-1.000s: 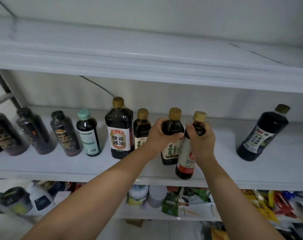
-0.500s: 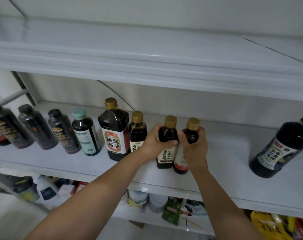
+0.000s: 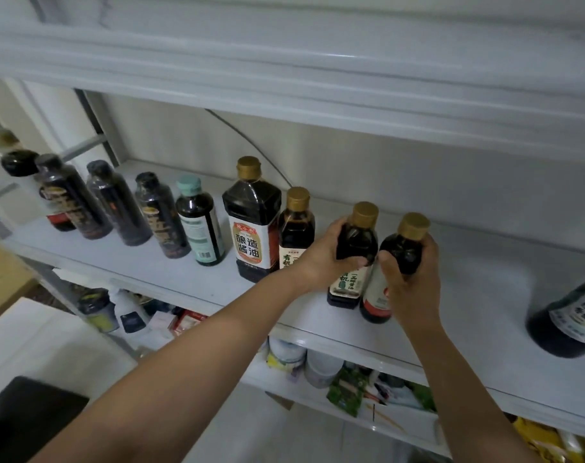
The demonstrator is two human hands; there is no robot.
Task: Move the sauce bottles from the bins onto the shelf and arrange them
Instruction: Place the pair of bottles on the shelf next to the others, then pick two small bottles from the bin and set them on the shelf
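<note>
Each hand grips one gold-capped soy sauce bottle, left hand (image 3: 321, 262) and right hand (image 3: 409, 282), standing touching near the shelf (image 3: 478, 315) edge, so a bump might tip them off.

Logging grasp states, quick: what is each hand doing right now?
Left hand: closed around the gold-capped green-label bottle.
Right hand: closed around the gold-capped red-label bottle.

We see dark bottles (image 3: 353, 252), gold caps (image 3: 365, 212); one teal cap (image 3: 188, 185), frame left; white shelf (image 3: 485, 295).
</note>
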